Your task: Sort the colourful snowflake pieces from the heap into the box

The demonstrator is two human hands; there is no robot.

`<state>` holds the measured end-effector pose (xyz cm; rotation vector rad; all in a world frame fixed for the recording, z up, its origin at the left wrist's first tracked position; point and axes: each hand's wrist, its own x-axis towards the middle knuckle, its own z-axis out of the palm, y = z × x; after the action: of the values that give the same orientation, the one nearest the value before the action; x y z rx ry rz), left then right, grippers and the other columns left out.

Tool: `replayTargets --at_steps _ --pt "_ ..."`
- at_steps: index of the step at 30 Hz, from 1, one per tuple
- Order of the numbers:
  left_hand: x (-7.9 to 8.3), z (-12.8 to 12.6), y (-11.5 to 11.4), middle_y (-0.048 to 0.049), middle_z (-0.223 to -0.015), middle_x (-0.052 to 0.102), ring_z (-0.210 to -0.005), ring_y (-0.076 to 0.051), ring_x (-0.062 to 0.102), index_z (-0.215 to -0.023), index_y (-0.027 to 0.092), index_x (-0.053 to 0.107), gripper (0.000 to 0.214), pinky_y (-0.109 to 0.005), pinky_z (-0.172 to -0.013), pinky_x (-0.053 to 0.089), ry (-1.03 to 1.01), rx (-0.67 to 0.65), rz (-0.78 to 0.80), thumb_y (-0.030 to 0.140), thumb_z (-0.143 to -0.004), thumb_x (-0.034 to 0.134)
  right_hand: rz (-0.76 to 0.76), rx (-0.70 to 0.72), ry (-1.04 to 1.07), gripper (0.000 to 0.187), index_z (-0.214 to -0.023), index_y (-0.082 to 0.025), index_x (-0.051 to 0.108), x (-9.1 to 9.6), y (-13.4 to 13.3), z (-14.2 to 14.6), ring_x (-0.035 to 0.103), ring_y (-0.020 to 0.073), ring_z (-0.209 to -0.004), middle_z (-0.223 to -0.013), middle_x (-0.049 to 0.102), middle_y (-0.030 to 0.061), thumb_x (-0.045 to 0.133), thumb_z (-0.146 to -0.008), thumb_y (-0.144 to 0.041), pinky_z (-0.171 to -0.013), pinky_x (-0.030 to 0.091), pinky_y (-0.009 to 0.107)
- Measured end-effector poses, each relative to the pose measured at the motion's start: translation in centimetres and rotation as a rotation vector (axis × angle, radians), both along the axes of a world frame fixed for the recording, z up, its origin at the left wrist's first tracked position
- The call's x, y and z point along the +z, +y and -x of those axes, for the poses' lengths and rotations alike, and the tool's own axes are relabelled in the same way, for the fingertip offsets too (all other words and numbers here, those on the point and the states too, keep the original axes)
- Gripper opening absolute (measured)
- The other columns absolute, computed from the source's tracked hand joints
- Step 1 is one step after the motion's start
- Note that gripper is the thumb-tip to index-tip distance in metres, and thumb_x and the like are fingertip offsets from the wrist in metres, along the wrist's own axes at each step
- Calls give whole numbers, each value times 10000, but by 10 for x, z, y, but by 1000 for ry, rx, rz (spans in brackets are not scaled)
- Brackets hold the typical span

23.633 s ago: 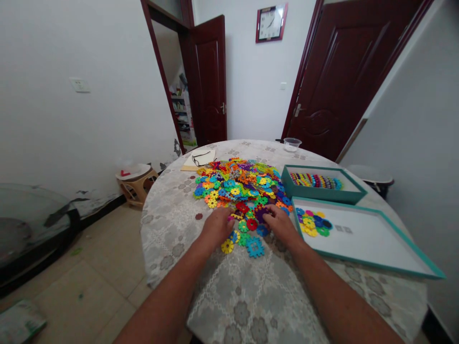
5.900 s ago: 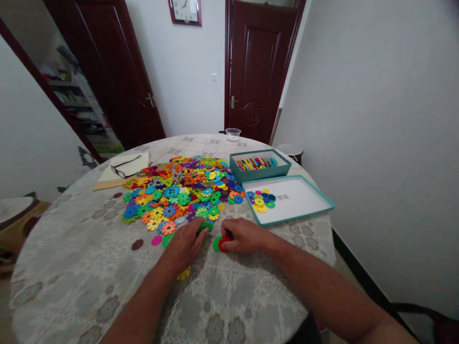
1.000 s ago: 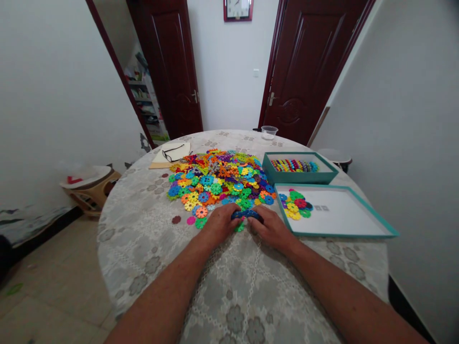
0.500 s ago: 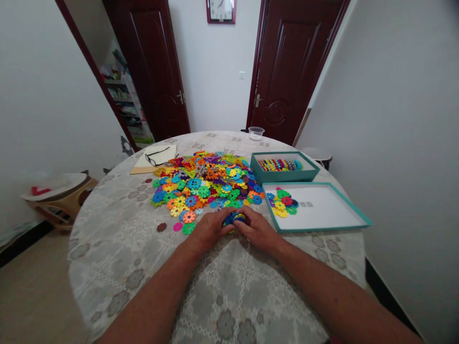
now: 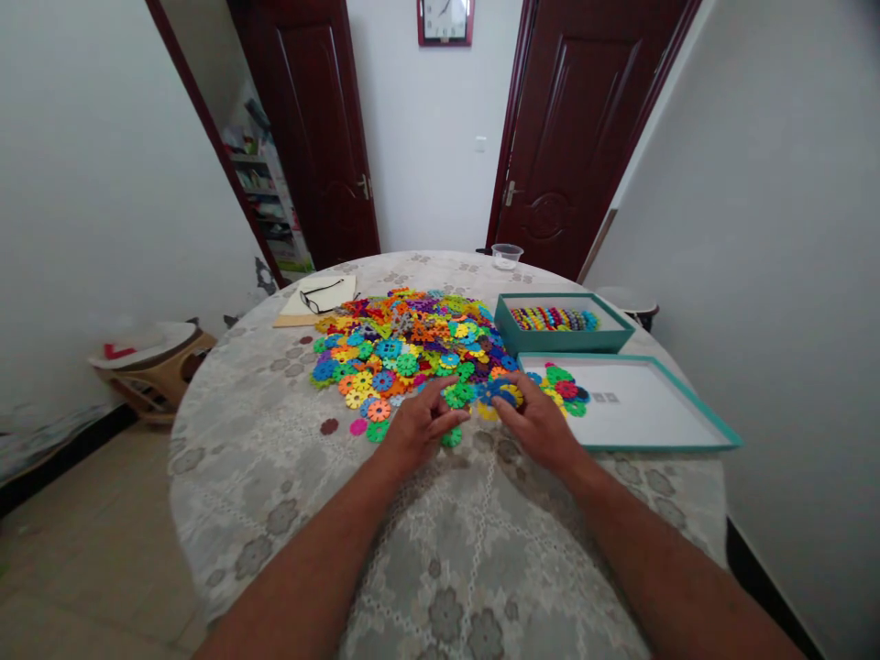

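Note:
My right hand point(image 5: 542, 423) is pinched on a small cluster of joined blue toy discs point(image 5: 501, 392), held just left of the shallow teal-rimmed lid point(image 5: 660, 447). To its left, my left hand point(image 5: 418, 426) lies on the table with its fingers loosely apart, the tips beside a green disc point(image 5: 455, 396). Both hands are at the near edge of a big heap of coloured plastic discs point(image 5: 402, 344). A few joined discs point(image 5: 565, 386) lie in the lid's left corner. One loose green disc point(image 5: 450, 439) sits between my hands.
A teal box point(image 5: 550, 341) behind the lid holds a row of discs. Glasses point(image 5: 323, 295) rest on a notebook point(image 5: 302, 320) at the far left, and a clear plastic cup point(image 5: 507, 256) stands at the far edge. The round table point(image 5: 446, 550) has a lace cloth. A stool point(image 5: 148, 362) stands by the left wall.
Both hands were together on the blue cluster. Now they have parted: the right hand has carried it right toward the lid, and the left hand has let go and opened by the green disc.

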<state>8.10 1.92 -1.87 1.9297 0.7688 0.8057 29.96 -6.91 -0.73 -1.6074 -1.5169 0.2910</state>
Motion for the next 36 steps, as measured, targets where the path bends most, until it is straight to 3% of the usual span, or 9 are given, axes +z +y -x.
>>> replayTargets --at_steps 3,6,8,11,14,17,22,26,36 --pt "3 2 1 52 -711 582 -643 -135 538 -1360 196 604 503 -261 -620 420 -74 79 85 461 -936 657 -124 -239 -211 319 -1170 -185 653 3 0 -29 663 271 -978 -1087 719 114 581 -938 -393 -879 503 386" --pt "2 2 2 48 -721 580 -653 -136 540 -1327 192 620 478 -267 -628 420 -85 82 82 468 -938 654 -93 -406 -379 304 -1151 -174 655 -3 2 -59 661 289 -929 -1038 724 133 556 -939 -369 -836 503 397" --pt "-1 0 1 43 -734 593 -662 -137 551 -1308 203 633 459 -271 -635 423 -92 74 66 472 -937 653 -73 -481 -457 306 -1160 -162 650 -9 4 -75 652 295 -903 -1018 720 143 550 -937 -344 -813 505 403" --pt "-3 -3 -2 40 -735 594 -668 -141 556 -1289 218 645 443 -274 -634 426 -86 63 50 486 -937 646 -184 -514 -564 325 -1202 -131 639 -15 7 -83 628 322 -1023 -1096 699 181 542 -938 -293 -903 500 456" --pt "0 -4 -6 33 -755 612 -699 -149 577 -1277 219 652 434 -279 -656 442 -54 60 41 496 -945 631 -335 -413 -594 299 -1216 -133 640 -10 7 -67 595 329 -1125 -1158 682 187 520 -965 -243 -1005 473 508" --pt "7 -4 -11 22 -788 638 -725 -158 601 -1259 219 662 433 -283 -675 460 -51 75 47 528 -961 605 -398 -145 -525 262 -1223 -178 641 -2 0 -28 611 295 -1109 -1146 694 145 519 -994 -215 -1023 490 495" --pt "13 -3 -17 -21 -911 712 -857 -193 671 -1263 219 649 459 -315 -788 517 -101 96 85 577 -1008 518 -234 380 -486 284 -1263 -233 630 -5 -14 45 636 273 -1116 -1198 698 128 571 -986 -223 -979 545 434" --pt "9 -5 -18 -48 -942 716 -843 -186 665 -1205 202 662 529 -302 -759 529 -179 151 142 626 -1040 393 -177 422 -462 315 -1273 -208 596 -17 -13 69 645 297 -1111 -1186 702 148 596 -961 -251 -961 551 450" --pt "14 -14 -29 -57 -882 690 -754 -167 616 -1136 174 683 679 -280 -684 500 -260 222 236 711 -1031 280 -127 447 -414 157 -1085 -200 591 -24 -15 73 632 260 -921 -1016 686 108 564 -964 -296 -795 525 370"
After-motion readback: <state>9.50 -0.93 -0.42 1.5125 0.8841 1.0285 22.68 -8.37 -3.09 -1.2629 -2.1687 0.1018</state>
